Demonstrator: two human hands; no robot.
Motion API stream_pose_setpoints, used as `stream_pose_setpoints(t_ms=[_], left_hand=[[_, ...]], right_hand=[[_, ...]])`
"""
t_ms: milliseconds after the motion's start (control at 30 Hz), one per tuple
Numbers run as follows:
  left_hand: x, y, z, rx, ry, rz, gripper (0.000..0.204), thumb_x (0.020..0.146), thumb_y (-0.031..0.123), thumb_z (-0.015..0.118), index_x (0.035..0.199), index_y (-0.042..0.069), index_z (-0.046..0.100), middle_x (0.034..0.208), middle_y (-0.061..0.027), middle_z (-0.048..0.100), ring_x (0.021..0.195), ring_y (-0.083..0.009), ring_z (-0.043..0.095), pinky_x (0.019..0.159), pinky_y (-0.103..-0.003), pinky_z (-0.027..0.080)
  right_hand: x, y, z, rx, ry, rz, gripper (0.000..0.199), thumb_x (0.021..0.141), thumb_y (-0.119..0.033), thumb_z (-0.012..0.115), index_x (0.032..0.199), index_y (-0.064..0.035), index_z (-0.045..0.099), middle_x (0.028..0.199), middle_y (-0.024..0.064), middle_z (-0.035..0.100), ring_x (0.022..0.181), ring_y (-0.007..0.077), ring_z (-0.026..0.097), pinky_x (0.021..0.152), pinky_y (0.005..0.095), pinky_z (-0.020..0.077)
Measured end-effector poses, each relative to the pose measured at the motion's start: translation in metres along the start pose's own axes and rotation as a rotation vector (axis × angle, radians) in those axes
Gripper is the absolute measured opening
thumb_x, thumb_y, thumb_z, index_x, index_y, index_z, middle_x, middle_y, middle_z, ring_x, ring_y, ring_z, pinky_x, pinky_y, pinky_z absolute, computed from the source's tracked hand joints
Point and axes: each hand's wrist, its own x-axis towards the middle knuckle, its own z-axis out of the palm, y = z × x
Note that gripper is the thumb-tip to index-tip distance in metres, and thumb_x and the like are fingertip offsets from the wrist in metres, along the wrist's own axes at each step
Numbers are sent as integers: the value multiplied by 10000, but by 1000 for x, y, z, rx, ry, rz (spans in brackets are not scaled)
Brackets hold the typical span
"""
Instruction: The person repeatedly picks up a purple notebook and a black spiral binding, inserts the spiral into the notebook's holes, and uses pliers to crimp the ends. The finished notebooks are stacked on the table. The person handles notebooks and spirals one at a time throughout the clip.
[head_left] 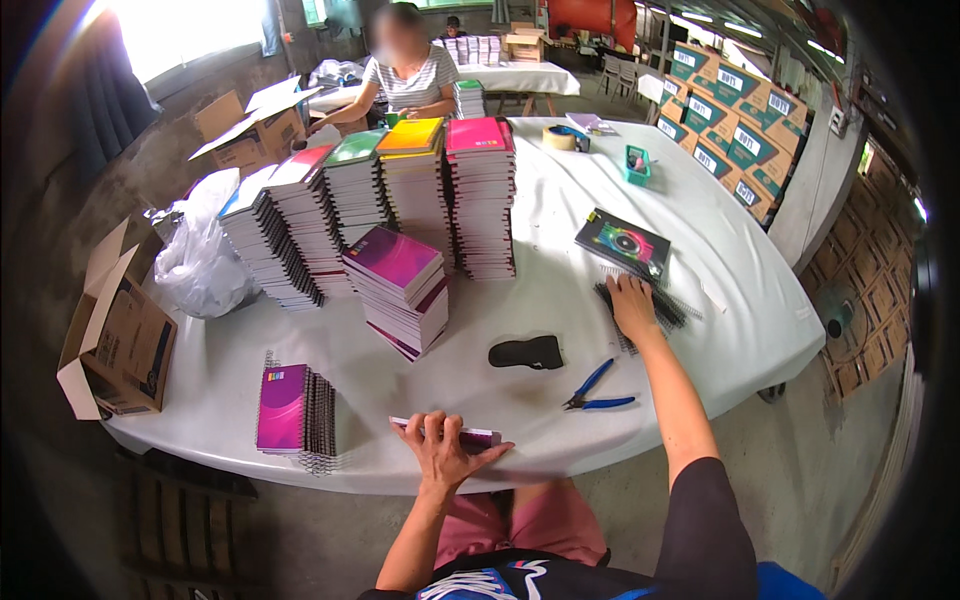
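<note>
left hand [443, 446]: at the near table edge, fingers curled over the top of a purple-covered notebook [447, 434] stood on its long edge; thumb out to the right, grip closed on the book.
right hand [632, 303]: arm stretched far to the right, palm down on a heap of black spiral wire coils [652, 307]; fingers spread flat over the heap; cannot tell whether one coil is pinched yet.
notebook position: at the front edge of the white table [720, 330], straight ahead of the person, well apart from the coils.
tools: blue-handled pliers [597, 391] lie between the two hands, untouched; a flat black pad [527, 352] just left of them.
finished lot: a small row of bound purple notebooks [295, 410] to the left, wire spines showing.
stock: tall stacks of coloured notebooks [400, 195] mid-table, a shorter leaning purple stack [400, 285] in front.
other: a dark-covered book [622, 243] just beyond the coils; tape roll [560, 138] and small green box [637, 164] further back; another person seated at the far end.
step, as judged: fetching a coil for the book held in the left hand; binding not begun.
next move calls for: separating a single coil from the tangle, bringing it to the book's punched edge, lining it up with the holes; pliers within easy reach for the wire ends.
</note>
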Motion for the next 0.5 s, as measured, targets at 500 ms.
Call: stream_pose_setpoints(t_ms=[500], left_hand=[[1, 4, -6, -47, 12, -39, 447, 545, 498, 745, 750, 157, 538, 922, -34, 490, 953, -269, 422, 870, -517, 274]], right_hand=[[-88, -110, -153, 1134, -6, -186, 287, 822, -1, 614, 1054, -146, 698, 839, 60, 584, 743, 168, 599, 677, 299, 498]])
